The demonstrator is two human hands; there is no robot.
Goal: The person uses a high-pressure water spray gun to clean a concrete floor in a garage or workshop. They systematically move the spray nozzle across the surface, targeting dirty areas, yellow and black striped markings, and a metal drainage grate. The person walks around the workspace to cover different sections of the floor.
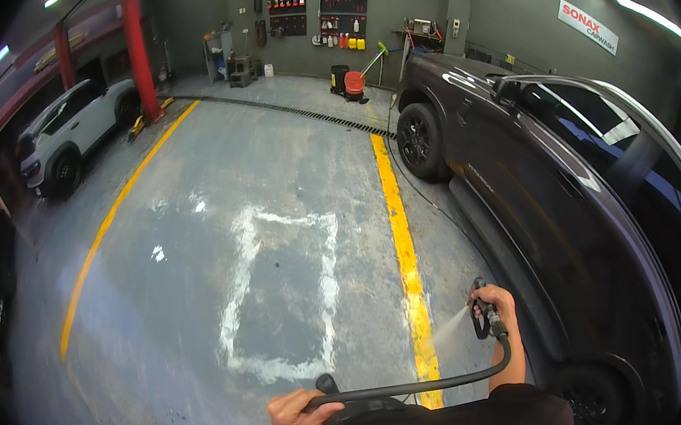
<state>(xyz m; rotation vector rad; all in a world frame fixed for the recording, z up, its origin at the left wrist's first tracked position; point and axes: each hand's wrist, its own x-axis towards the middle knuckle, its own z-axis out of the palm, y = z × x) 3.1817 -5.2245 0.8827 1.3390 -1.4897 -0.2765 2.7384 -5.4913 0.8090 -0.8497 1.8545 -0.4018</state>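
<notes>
My right hand (498, 300) grips a black spray gun (481, 328) beside the dark car (510, 188), its fingers wrapped round the handle. A pale fan of spray (450, 327) leaves the gun toward the lower left, over the yellow floor line (410, 288). From the gun's metal fitting a black hose (431, 385) curves down and runs left across my body. My left hand (293, 418) is closed round that hose near the lower edge. The far end of the hose behind my left hand is hidden.
White outlines of a rectangle (330, 287) mark the grey floor. A thin hose (438, 203) trails along the car's side. Farther off are a floor drain grate (298, 112), a red bucket (354, 83), a red pillar (139, 56) and a pale car (82, 127). Bottle racks (342, 20) hang on the back wall.
</notes>
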